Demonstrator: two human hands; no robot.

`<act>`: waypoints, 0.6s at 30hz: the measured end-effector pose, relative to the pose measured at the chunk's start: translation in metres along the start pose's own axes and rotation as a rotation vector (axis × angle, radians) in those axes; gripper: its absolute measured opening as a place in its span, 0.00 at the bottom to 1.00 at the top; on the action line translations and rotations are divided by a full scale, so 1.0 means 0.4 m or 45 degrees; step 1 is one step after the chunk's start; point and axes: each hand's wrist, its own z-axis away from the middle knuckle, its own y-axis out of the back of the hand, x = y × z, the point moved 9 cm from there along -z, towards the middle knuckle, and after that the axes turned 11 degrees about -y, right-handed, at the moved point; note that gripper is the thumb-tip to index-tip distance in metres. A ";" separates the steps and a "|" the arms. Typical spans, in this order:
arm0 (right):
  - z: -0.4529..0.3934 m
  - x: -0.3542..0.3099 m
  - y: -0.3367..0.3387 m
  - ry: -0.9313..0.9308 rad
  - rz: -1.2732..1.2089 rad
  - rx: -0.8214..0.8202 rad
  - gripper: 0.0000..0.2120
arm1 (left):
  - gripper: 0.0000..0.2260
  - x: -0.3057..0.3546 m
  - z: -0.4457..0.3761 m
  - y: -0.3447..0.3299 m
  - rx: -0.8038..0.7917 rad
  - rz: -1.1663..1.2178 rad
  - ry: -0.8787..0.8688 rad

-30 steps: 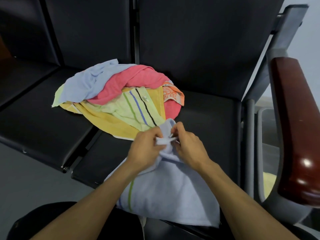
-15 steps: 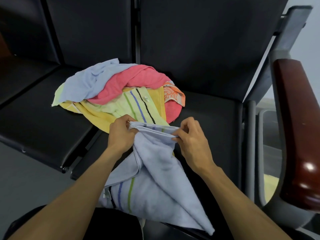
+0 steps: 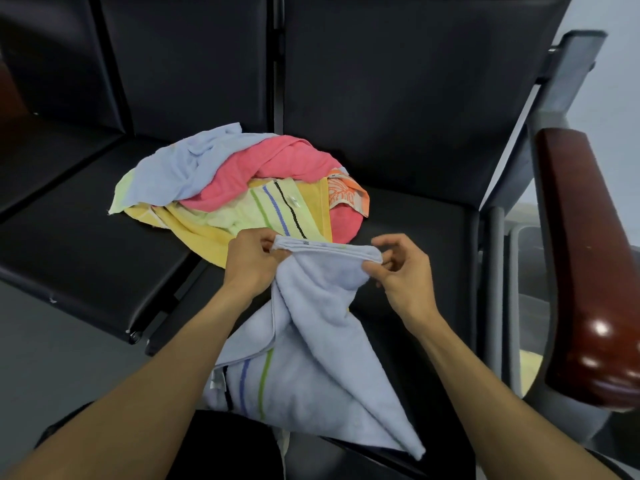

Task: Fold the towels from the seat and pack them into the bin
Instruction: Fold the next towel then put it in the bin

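A light blue towel (image 3: 311, 358) with blue, green and black stripes hangs over the front of the black seat (image 3: 415, 230). My left hand (image 3: 251, 261) pinches one end of its top hem and my right hand (image 3: 401, 268) pinches the other end, so the hem is stretched level between them. Behind my hands a pile of towels (image 3: 242, 188) lies on the seat: a light blue one, a pink one, a yellow one, a pale green striped one and an orange patterned one. The rim of a grey bin (image 3: 512, 306) shows to the right of the seat, mostly hidden.
A dark red wooden armrest (image 3: 588, 265) on a grey metal frame stands at the right, close to my right arm. More black seats (image 3: 69, 220) run off to the left. The seat backs rise behind the pile. Grey floor lies at the lower left.
My hands have drawn apart along the towel's top hem, from touching each other to a hem's width apart, and have lifted it slightly. The towel has opened out below them.
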 end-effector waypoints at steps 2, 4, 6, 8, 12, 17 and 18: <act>0.017 -0.033 0.006 0.017 0.077 -0.029 0.11 | 0.04 0.031 0.003 0.020 0.028 0.034 -0.015; 0.032 -0.081 0.021 0.023 0.131 -0.020 0.02 | 0.04 0.078 0.003 0.048 0.044 0.059 -0.057; 0.045 -0.152 0.052 0.053 0.096 0.032 0.04 | 0.06 0.146 0.003 0.087 0.048 0.086 -0.103; 0.066 -0.249 0.084 0.139 0.057 0.094 0.05 | 0.06 0.224 0.003 0.135 0.059 0.122 -0.161; 0.109 -0.425 0.127 0.304 0.161 0.144 0.07 | 0.05 0.371 0.017 0.243 0.161 0.163 -0.273; 0.168 -0.542 0.160 0.376 0.285 0.176 0.07 | 0.04 0.453 0.055 0.317 0.196 0.150 -0.323; 0.180 -0.551 0.165 0.378 0.287 0.190 0.06 | 0.03 0.463 0.064 0.324 0.190 0.167 -0.333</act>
